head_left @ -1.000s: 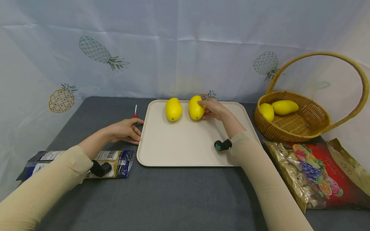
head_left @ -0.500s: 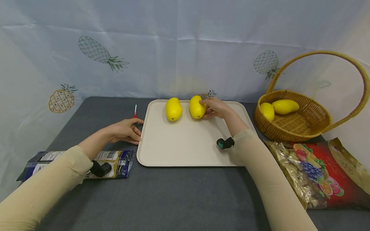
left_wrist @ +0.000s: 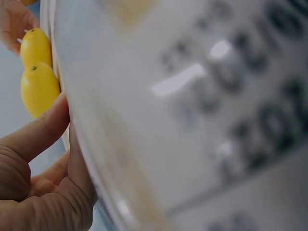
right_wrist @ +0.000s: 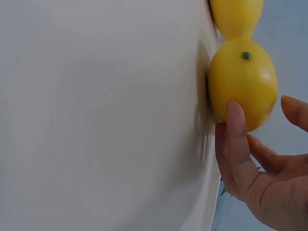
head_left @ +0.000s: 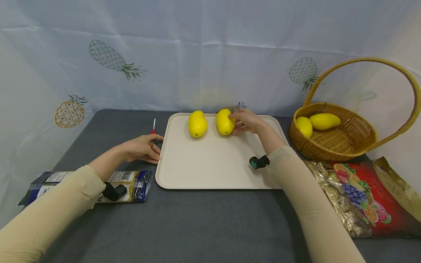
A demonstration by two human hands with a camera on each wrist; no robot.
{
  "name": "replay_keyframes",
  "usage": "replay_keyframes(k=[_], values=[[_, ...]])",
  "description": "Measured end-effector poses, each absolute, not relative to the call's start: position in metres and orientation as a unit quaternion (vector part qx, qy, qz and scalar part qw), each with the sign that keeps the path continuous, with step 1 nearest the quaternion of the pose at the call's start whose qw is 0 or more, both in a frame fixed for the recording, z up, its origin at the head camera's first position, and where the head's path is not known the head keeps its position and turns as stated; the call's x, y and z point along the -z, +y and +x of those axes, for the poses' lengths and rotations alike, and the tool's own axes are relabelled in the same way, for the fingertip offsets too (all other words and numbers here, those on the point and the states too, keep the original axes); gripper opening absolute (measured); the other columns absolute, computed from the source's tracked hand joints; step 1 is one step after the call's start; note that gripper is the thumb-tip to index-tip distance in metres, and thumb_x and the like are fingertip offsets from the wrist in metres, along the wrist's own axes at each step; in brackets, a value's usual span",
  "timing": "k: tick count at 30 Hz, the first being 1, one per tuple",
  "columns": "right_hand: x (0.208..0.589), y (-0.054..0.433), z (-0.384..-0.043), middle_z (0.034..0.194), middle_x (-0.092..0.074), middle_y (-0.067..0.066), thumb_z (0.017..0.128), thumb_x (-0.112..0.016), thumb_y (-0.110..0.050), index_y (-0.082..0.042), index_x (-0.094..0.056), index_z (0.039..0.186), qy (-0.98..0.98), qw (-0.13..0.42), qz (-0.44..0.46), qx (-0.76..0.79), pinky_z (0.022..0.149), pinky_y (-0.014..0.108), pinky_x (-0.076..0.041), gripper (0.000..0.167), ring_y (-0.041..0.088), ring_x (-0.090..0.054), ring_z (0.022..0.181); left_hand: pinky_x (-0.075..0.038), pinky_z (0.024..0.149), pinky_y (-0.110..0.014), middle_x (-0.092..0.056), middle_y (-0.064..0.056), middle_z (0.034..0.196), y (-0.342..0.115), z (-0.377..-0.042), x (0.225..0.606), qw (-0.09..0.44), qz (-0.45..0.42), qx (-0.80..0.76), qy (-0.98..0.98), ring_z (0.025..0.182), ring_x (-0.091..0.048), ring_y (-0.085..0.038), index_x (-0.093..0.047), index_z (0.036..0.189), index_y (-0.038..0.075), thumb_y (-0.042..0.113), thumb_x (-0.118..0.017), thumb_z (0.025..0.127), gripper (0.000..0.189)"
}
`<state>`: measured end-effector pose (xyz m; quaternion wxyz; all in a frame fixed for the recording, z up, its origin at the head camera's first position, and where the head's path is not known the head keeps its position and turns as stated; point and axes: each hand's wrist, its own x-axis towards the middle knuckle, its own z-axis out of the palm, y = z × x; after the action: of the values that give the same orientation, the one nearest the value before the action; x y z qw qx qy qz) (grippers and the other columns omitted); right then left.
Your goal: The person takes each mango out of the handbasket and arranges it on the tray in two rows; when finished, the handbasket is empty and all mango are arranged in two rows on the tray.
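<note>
Two yellow mangoes lie on the beige tray point(head_left: 210, 171) near its far edge: the left mango point(head_left: 197, 124) and the right mango point(head_left: 225, 122). Beside the right one is my right hand point(head_left: 248, 122); in the right wrist view its fingers point(right_wrist: 238, 149) touch that mango's side, while the thumb stands apart from it. At the tray's left edge, my left hand point(head_left: 141, 149) pinches the rim between thumb and fingers. Much of the left wrist view is filled by a blurred printed packet point(left_wrist: 192, 120) close to the camera.
A wicker basket point(head_left: 332, 149) with two more mangoes point(head_left: 323, 121) stands at the right. In front of it lies a red and gold bag point(head_left: 365, 201). Blue packets point(head_left: 141, 186) lie under the left forearm, and a small red item with a white stick point(head_left: 154, 127) sits beyond the left hand.
My right hand has shifted slightly right, and the right mango has moved a little the same way. The left hand, tray and left mango have stayed in place.
</note>
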<state>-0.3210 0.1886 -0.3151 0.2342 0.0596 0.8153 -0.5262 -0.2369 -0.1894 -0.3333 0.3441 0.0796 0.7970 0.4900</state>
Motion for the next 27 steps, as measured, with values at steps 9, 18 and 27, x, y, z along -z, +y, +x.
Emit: replay_keyframes(k=[9,18,27], values=[[0.307,0.189,-0.319,0.147,-0.039,0.021,0.102,-0.052,-0.031,-0.004,-0.036,0.148,0.826,0.231,0.048,0.512,0.105,0.042,-0.055,0.056,0.032,-0.055,0.120,-0.064,0.084,-0.034,-0.059,-0.009,0.100,-0.190,-0.237,0.333,0.347,0.075,-0.492,0.795,0.084,-0.069,-0.013,-0.006,0.158,0.001,-0.003,-0.065,0.090,0.090],[0.299,0.196,-0.314,0.146,-0.039,0.020,0.103,-0.051,-0.031,-0.004,-0.036,0.148,0.839,0.220,0.031,0.497,0.105,0.044,-0.055,0.055,0.034,-0.052,0.126,-0.064,0.084,-0.032,-0.059,-0.011,0.103,-0.188,-0.236,0.332,0.347,0.074,-0.490,0.797,0.085,-0.069,-0.013,-0.007,0.158,0.002,-0.002,-0.065,0.091,0.089],[0.287,0.209,-0.310,0.153,-0.034,0.022,0.103,-0.050,-0.032,-0.004,-0.033,0.149,0.842,0.219,0.003,0.494,0.109,0.049,-0.051,0.056,0.039,-0.043,0.135,-0.064,0.083,-0.031,-0.057,-0.011,0.104,-0.188,-0.236,0.332,0.346,0.075,-0.487,0.798,0.085,-0.069,-0.014,-0.007,0.158,0.002,-0.002,-0.064,0.091,0.088]])
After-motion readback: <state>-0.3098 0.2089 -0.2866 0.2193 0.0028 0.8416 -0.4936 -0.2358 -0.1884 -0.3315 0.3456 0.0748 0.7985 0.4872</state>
